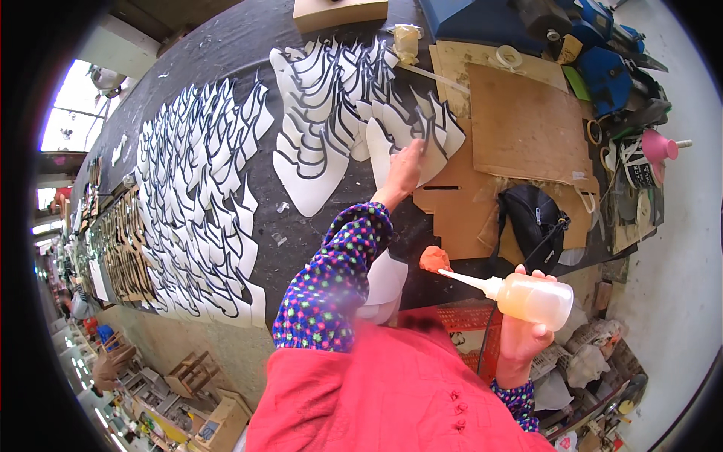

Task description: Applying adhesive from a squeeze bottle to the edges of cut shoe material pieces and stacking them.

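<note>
My left hand (405, 172) reaches over the dark worktable to a cluster of overlapping white shoe upper pieces (310, 177) with curved black edges. Its fingers are closed at the black edge of one white shoe upper piece (385, 154); the fingertips are partly hidden. In my right hand (525, 331), near my body, is a translucent squeeze bottle (536, 300) with a long thin nozzle pointing left. The bottle holds some pale liquid. Just beyond the nozzle tip lies an orange lump (434, 259) at the table's near edge.
More black-edged white pieces (199, 196) lie in dense rows at left. Brown cardboard (527, 124), a black pouch (533, 218) and blue machinery (605, 79) occupy the right. White pieces (385, 286) lie by my body, near a red crate (459, 316). A white wall (689, 248) stands at far right.
</note>
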The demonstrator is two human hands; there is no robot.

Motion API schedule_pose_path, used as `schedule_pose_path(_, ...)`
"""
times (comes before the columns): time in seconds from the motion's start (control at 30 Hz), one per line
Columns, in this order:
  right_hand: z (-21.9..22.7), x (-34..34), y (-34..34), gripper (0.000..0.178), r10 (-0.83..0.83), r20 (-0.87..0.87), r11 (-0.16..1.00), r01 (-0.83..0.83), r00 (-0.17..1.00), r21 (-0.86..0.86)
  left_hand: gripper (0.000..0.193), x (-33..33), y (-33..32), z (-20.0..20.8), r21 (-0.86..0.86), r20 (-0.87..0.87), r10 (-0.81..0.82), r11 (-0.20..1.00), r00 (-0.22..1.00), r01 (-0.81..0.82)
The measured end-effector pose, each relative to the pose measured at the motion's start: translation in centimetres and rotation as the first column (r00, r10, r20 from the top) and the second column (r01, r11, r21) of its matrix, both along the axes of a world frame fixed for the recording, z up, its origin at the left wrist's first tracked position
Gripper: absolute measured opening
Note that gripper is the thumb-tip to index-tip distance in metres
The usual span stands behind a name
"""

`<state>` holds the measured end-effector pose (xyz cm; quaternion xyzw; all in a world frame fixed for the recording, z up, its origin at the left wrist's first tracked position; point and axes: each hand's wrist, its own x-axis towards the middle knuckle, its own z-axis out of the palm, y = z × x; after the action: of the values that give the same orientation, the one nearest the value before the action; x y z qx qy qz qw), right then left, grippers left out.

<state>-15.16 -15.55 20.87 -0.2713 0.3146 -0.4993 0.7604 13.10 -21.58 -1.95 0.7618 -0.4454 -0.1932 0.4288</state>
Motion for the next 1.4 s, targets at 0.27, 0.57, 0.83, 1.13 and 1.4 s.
schedule_pose_path(0.27, -0.3, -0.7, 0.1, 0.076, -0.040, -0.026, 0.999, 0.040, 0.999, -0.015, 0.030, -2.6, -4.1, -0.2, 0.042, -0.008, -0.027, 0.999, 1.000, 0.028)
schedule_pose_path(0.57, -0.6, -1.3, -0.1, 0.076, -0.079, -0.051, 0.997, 0.079, 0.996, -0.015, 0.042, -4.1, -5.7, -0.8, 0.102, -0.034, -0.060, 0.993, 0.998, 0.063)
schedule_pose_path(0.83, 0.2, -1.7, 0.1, 0.075, -0.045, -0.020, 0.998, 0.044, 0.999, -0.045, 0.045, -5.6, -2.4, 1.4, -0.202, -0.030, 0.005, 0.979, 1.000, -0.011)
schedule_pose_path(1.13, 0.6, -2.6, -0.4, 0.077, 0.122, 0.068, 0.982, -0.111, 0.990, -0.151, 0.033, -8.3, 18.5, 5.9, 0.009, 0.092, 0.301, 0.953, 0.949, -0.303)
schedule_pose_path(1.4, 1.9, -0.4, 0.7, 0.079, 0.292, 0.159, 0.952, -0.270, 0.943, -0.146, 0.067, -13.3, 26.8, 5.7, 0.276, 0.363, 0.303, 0.869, 0.881, -0.412)
